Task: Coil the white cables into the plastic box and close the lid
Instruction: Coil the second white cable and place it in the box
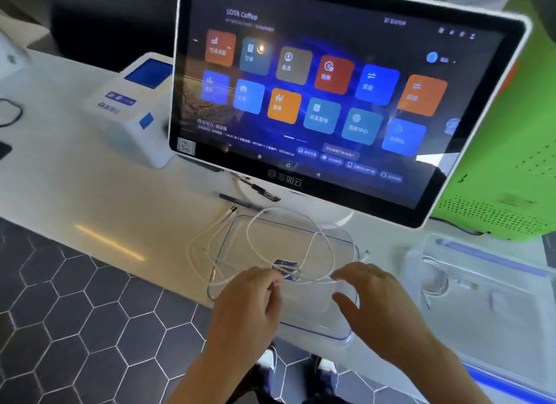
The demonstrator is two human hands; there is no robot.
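Observation:
A white cable [313,232] lies in loose loops over a flat clear plastic lid [346,337] with a blue rim, at the counter's front edge. One plug end [233,209] reaches off it to the left. My left hand [249,301] pinches the cable strands beside a blue label [284,265]. My right hand [382,307] hovers with spread fingers, its fingertips at the loop's right side. To the right stands the clear plastic box [493,322], with another white cable [433,280] coiled inside.
A large touch-screen monitor [316,87] stands just behind the lid. A white receipt device [132,108] is to its left and a green machine [511,178] to its right. A pen [237,200] lies under the screen. Dark hexagon floor tiles [75,313] lie below the counter edge.

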